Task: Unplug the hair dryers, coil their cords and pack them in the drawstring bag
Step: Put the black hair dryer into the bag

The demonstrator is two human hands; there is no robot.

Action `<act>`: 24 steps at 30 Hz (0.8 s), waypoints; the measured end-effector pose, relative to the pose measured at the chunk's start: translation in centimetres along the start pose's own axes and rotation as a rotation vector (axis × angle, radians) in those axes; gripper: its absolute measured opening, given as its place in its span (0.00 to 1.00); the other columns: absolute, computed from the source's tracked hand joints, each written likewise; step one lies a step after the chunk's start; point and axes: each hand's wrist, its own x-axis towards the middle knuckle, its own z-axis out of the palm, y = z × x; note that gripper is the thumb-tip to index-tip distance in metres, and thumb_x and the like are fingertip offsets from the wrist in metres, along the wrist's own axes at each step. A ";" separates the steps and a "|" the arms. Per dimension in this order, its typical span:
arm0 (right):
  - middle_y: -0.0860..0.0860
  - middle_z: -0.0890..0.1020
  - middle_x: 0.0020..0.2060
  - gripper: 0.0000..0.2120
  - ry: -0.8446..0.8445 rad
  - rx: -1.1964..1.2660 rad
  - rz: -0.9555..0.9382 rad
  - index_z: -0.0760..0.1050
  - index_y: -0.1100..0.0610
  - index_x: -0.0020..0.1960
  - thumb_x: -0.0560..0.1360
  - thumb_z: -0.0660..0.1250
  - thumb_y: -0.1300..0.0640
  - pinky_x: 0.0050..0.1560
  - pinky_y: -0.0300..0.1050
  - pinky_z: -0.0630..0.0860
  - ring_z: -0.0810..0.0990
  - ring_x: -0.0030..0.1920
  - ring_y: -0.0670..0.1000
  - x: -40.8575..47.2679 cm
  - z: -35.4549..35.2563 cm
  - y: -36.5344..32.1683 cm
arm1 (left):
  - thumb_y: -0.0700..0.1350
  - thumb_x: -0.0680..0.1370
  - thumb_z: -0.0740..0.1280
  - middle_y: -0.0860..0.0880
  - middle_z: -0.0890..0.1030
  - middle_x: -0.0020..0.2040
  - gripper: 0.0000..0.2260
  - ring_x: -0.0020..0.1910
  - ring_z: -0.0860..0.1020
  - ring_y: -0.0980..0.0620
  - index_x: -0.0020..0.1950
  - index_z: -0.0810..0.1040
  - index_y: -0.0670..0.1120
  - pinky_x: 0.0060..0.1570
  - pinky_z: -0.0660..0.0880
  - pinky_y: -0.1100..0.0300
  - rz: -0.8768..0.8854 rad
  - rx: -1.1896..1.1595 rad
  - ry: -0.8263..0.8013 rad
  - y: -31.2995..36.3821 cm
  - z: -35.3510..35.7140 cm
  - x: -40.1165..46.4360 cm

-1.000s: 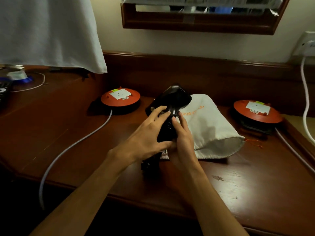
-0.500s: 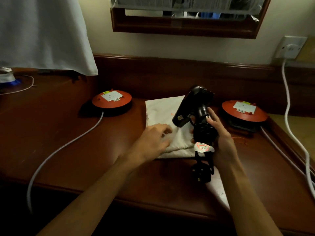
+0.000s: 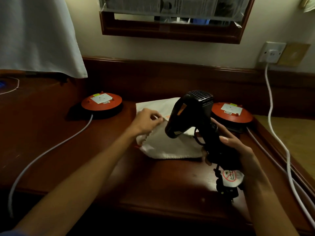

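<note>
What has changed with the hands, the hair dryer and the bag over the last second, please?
The left hand let go of the hair dryer and now pinches the drawstring bag at its edge. The right hand carried the dryer to the right and holds it alone above the bag. Both orange cable reels stayed put.

Your left forearm extends diagonally from the lower left toward the centre, bare to the wrist. Your left hand (image 3: 148,120) lies palm down with its fingers (image 3: 157,118) curled, pinching the edge of the white cloth drawstring bag (image 3: 163,147). Your right forearm rises from the lower right. Your right hand (image 3: 238,154) is turned palm inward, its fingers (image 3: 225,139) wrapped round the handle of the black plastic hair dryer (image 3: 189,114), held upright above the counter.
</note>
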 end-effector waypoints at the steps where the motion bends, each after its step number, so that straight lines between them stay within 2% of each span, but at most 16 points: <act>1: 0.60 0.79 0.64 0.32 -0.035 -0.016 0.018 0.69 0.45 0.76 0.72 0.66 0.55 0.41 0.56 0.78 0.82 0.46 0.63 -0.1 0.1 -0.1 | 0.46 0.79 0.73 0.48 0.86 0.45 0.06 0.41 0.81 0.56 0.51 0.87 0.44 0.40 0.75 0.62 -0.015 -0.080 -0.003 0.6 -1.0 0.6; 3: 0.60 0.81 0.63 0.31 -0.069 -0.034 0.051 0.72 0.44 0.74 0.72 0.66 0.59 0.40 0.55 0.80 0.82 0.45 0.65 0.1 0.5 -0.4 | 0.44 0.79 0.73 0.44 0.85 0.46 0.08 0.40 0.82 0.54 0.54 0.86 0.41 0.36 0.77 0.60 -0.054 -0.295 -0.017 1.8 -2.6 1.0; 5: 0.60 0.81 0.63 0.29 -0.092 -0.065 0.072 0.74 0.44 0.73 0.73 0.64 0.61 0.41 0.53 0.81 0.82 0.45 0.66 0.4 1.2 -0.7 | 0.44 0.80 0.72 0.39 0.86 0.50 0.10 0.46 0.84 0.46 0.56 0.85 0.39 0.41 0.81 0.54 -0.066 -0.432 -0.008 2.5 -3.5 0.7; 7: 0.58 0.82 0.64 0.28 -0.105 -0.132 0.084 0.75 0.44 0.72 0.74 0.66 0.61 0.45 0.51 0.83 0.84 0.49 0.64 1.0 1.8 -0.9 | 0.44 0.80 0.72 0.38 0.86 0.53 0.09 0.51 0.85 0.44 0.56 0.86 0.41 0.50 0.82 0.47 -0.061 -0.479 -0.014 2.8 -4.0 0.2; 9: 0.55 0.83 0.63 0.27 -0.102 -0.240 0.084 0.75 0.45 0.72 0.77 0.69 0.63 0.53 0.52 0.83 0.84 0.57 0.60 1.7 2.2 -0.8 | 0.44 0.79 0.72 0.40 0.86 0.53 0.07 0.52 0.84 0.47 0.54 0.87 0.43 0.55 0.80 0.44 -0.054 -0.526 -0.010 2.7 -4.6 -0.1; 11: 0.54 0.84 0.61 0.27 -0.100 -0.377 0.075 0.74 0.48 0.73 0.77 0.70 0.65 0.59 0.52 0.82 0.84 0.60 0.57 2.5 2.7 -0.6 | 0.45 0.78 0.73 0.40 0.86 0.53 0.06 0.51 0.83 0.49 0.52 0.87 0.45 0.57 0.79 0.44 -0.044 -0.530 0.000 2.4 -5.3 -0.3; 13: 0.52 0.84 0.59 0.27 -0.092 -0.545 0.046 0.75 0.47 0.72 0.76 0.72 0.65 0.59 0.53 0.82 0.85 0.58 0.53 3.4 3.4 -0.1 | 0.46 0.77 0.74 0.42 0.87 0.52 0.06 0.50 0.83 0.49 0.51 0.88 0.46 0.55 0.79 0.44 -0.041 -0.517 0.000 2.4 -6.0 -0.6; 17: 0.48 0.82 0.63 0.26 -0.073 -0.779 -0.007 0.74 0.43 0.73 0.78 0.72 0.61 0.56 0.52 0.83 0.84 0.57 0.49 5.1 4.6 1.7 | 0.48 0.77 0.75 0.44 0.87 0.51 0.07 0.51 0.85 0.48 0.51 0.88 0.48 0.46 0.81 0.50 0.009 -0.514 -0.068 3.1 -6.6 -1.1; 19: 0.47 0.79 0.67 0.27 -0.064 -0.887 -0.044 0.71 0.44 0.75 0.79 0.71 0.59 0.58 0.47 0.82 0.82 0.59 0.46 6.1 5.3 2.6 | 0.47 0.78 0.74 0.46 0.87 0.50 0.07 0.50 0.85 0.52 0.52 0.88 0.47 0.42 0.82 0.56 0.059 -0.466 -0.091 3.8 -6.5 -1.1; 21: 0.46 0.78 0.69 0.28 -0.052 -1.009 -0.055 0.68 0.45 0.77 0.79 0.69 0.58 0.58 0.43 0.82 0.81 0.61 0.45 7.3 6.2 3.3 | 0.46 0.78 0.73 0.45 0.87 0.50 0.08 0.50 0.85 0.50 0.54 0.88 0.45 0.37 0.80 0.62 0.113 -0.428 -0.106 4.5 -6.3 -1.0; 23: 0.46 0.79 0.68 0.29 -0.028 -1.120 -0.038 0.66 0.42 0.77 0.79 0.69 0.54 0.56 0.49 0.83 0.81 0.60 0.48 8.7 7.2 3.8 | 0.45 0.78 0.73 0.43 0.87 0.50 0.08 0.50 0.85 0.45 0.54 0.87 0.43 0.36 0.79 0.64 0.151 -0.418 -0.108 4.9 -6.0 -0.9; 24: 0.46 0.80 0.65 0.29 -0.018 -1.175 -0.029 0.65 0.42 0.77 0.79 0.68 0.53 0.51 0.51 0.83 0.83 0.57 0.49 9.5 7.8 4.0 | 0.44 0.78 0.73 0.42 0.87 0.49 0.08 0.50 0.85 0.43 0.54 0.87 0.42 0.36 0.79 0.64 0.160 -0.420 -0.110 4.9 -5.8 -0.8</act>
